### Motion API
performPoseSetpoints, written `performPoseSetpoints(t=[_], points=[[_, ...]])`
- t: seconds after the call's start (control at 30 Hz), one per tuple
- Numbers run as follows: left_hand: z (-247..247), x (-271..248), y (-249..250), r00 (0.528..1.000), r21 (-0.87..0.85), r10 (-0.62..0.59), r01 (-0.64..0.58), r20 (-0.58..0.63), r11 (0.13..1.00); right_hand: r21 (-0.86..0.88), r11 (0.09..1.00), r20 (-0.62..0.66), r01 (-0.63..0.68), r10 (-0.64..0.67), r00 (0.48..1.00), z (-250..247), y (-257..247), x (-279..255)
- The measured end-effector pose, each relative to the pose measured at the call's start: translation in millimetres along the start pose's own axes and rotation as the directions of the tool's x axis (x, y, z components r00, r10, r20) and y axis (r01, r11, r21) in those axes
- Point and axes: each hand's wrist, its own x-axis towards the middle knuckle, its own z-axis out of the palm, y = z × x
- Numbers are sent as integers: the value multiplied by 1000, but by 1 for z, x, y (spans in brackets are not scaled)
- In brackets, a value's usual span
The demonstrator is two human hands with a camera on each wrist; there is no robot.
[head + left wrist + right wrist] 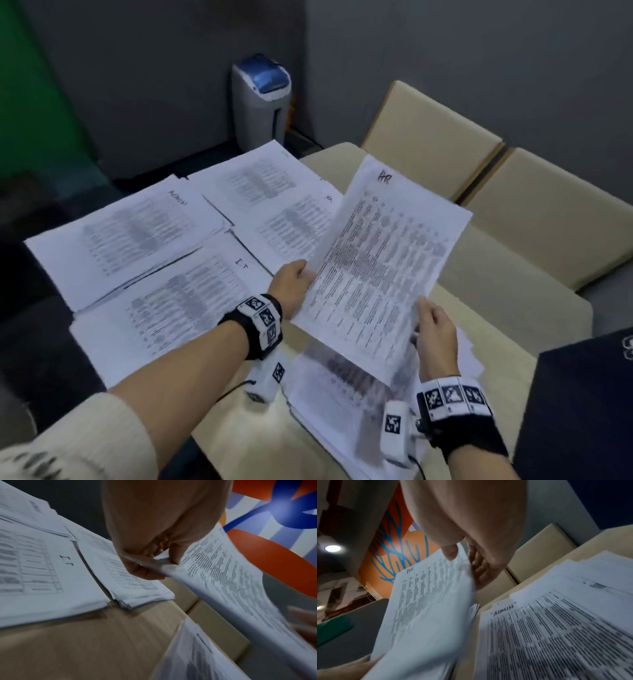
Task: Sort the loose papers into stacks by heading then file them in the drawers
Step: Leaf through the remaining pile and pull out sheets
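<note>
A printed sheet headed "HR" (383,260) hangs tilted above the beige table (507,298), held by both hands. My left hand (303,274) pinches its left edge between thumb and fingers (147,572). My right hand (424,318) holds its near right edge, thumb (452,553) on top and fingers underneath. Under the sheet lies the loose pile (342,394), its top page headed "ADMIN" (556,628). Sorted stacks lie to the left: an ADMIN stack (126,236), an "IT" stack (185,298), an HR stack (294,226) and one at the back (260,181).
A grey bin with a blue lid (262,99) stands by the wall behind the table. Two beige box-like units (431,144) (555,212) sit beyond the table's right side. A dark blue garment (582,394) fills the lower right corner.
</note>
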Motion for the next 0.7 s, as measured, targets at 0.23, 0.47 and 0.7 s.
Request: performPoseSetpoints(t=[0.23,0.47,0.7], points=[[-88,87,-15,986,259,-84,119,-145,958,-258,944,-65,-205,195,979,-4,57,24],[-129,189,-27,999,550,-39,37,-9,834,-520,800,-132,-299,271,954,-13,76,24],[-119,232,-35,997,631,-21,-29,72,775,-581,725,-183,-369,326,928,-10,92,21]])
